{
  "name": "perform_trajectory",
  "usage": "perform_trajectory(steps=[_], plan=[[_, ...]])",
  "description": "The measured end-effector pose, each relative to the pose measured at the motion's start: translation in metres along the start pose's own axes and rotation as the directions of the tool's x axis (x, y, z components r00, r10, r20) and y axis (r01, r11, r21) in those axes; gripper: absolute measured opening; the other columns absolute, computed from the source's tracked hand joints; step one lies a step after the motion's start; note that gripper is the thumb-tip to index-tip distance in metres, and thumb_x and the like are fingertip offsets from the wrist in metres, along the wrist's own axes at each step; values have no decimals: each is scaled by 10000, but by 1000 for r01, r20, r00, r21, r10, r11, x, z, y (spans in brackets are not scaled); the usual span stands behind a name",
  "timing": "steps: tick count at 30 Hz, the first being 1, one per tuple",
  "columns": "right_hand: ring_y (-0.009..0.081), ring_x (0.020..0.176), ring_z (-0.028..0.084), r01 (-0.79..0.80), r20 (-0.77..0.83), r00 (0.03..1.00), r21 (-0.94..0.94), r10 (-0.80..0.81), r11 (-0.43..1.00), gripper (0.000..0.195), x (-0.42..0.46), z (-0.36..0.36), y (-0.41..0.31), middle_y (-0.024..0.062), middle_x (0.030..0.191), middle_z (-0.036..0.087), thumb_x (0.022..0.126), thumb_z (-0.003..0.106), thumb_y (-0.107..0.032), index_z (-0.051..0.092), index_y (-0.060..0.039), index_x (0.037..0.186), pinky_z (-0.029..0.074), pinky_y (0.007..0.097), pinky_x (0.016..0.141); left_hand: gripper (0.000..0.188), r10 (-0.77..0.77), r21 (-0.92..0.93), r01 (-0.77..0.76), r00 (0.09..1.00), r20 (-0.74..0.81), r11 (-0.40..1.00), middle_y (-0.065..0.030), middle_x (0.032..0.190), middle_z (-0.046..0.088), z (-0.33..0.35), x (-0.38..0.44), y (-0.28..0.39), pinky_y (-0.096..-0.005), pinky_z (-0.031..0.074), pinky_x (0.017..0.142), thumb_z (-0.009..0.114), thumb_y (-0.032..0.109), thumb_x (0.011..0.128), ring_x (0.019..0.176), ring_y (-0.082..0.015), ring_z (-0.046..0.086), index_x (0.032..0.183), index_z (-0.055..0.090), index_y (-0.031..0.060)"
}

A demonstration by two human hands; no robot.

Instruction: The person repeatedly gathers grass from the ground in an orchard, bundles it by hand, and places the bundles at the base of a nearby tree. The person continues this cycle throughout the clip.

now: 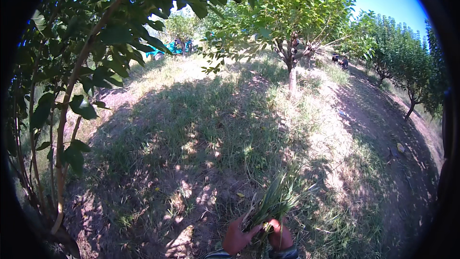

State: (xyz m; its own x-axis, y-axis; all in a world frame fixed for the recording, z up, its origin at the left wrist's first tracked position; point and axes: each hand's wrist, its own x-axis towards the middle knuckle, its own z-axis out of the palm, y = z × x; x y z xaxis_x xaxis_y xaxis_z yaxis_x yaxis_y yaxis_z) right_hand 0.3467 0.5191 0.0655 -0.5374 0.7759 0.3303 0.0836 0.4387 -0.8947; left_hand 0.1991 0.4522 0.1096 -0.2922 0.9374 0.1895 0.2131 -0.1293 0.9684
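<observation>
A bundle of long green grass blades (276, 198) fans up and away from my two hands at the bottom of the view. My left hand (237, 235) grips the bundle from the left, its thumb lying across the stems. Close beside it, my right hand (280, 233) is closed around the stems from the right. Loose blade ends hang down between the hands. The lower stems and some fingers are hidden by the grass and the hands themselves.
Leafy branches (77, 64) of a tree reach in at the left. A tree with a pale trunk (292, 79) stands ahead. Patchy grass (201, 115) covers the ground. A dirt track (388, 133) runs along the right. A turquoise vehicle (161, 50) stands far back.
</observation>
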Motion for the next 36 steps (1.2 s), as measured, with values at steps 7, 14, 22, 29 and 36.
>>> perform_trajectory(steps=[7, 14, 22, 29, 36], plan=[[131, 720, 545, -249, -33, 900, 780, 434, 574, 52, -2, 5, -21, 22, 770, 555, 804, 579, -82, 556, -38, 821, 439, 265, 669, 258, -267, -244, 288, 957, 115, 926, -27, 707, 614, -1, -14, -9, -261, 455, 604, 677, 126, 820, 634, -88, 555, 1031, 594, 2], [151, 846, 617, -395, 133, 797, 853, 589, 342, 276, 13, 2, -18, 76, 953, 630, 928, 535, -253, 577, 6, 1013, 494, 290, 753, 182, -397, -699, 415, 896, 200, 583, -119, 795, 590, -6, 4, -23, -325, 458, 575, 597, 42, 847, 626, -183, 548, 1013, 549, -14], [129, 799, 574, -232, -178, 831, 750, 527, 619, 230, 8, 5, -4, 34, 839, 593, 929, 523, -234, 577, -13, 965, 483, 275, 682, 195, -412, -656, 341, 910, 49, 674, -122, 735, 604, -10, 1, -15, -314, 456, 523, 633, 23, 822, 551, -167, 533, 987, 554, -47], [157, 859, 576, -122, -186, 858, 831, 479, 543, 246, -7, 19, 11, 89, 962, 561, 903, 558, -129, 532, 32, 1088, 489, 274, 756, 264, -337, -467, 247, 934, -118, 849, -54, 694, 567, -9, 3, -37, -245, 442, 476, 608, -17, 832, 537, -116, 536, 1073, 506, -48], [141, 944, 564, -329, -48, 788, 810, 613, 486, 365, -7, 12, -25, 43, 1043, 548, 933, 503, -231, 485, -7, 1221, 451, 269, 832, 343, -325, -333, 231, 909, -261, 914, -74, 845, 593, -23, 12, -49, -248, 510, 535, 593, 8, 852, 660, -108, 569, 1165, 456, -28]])
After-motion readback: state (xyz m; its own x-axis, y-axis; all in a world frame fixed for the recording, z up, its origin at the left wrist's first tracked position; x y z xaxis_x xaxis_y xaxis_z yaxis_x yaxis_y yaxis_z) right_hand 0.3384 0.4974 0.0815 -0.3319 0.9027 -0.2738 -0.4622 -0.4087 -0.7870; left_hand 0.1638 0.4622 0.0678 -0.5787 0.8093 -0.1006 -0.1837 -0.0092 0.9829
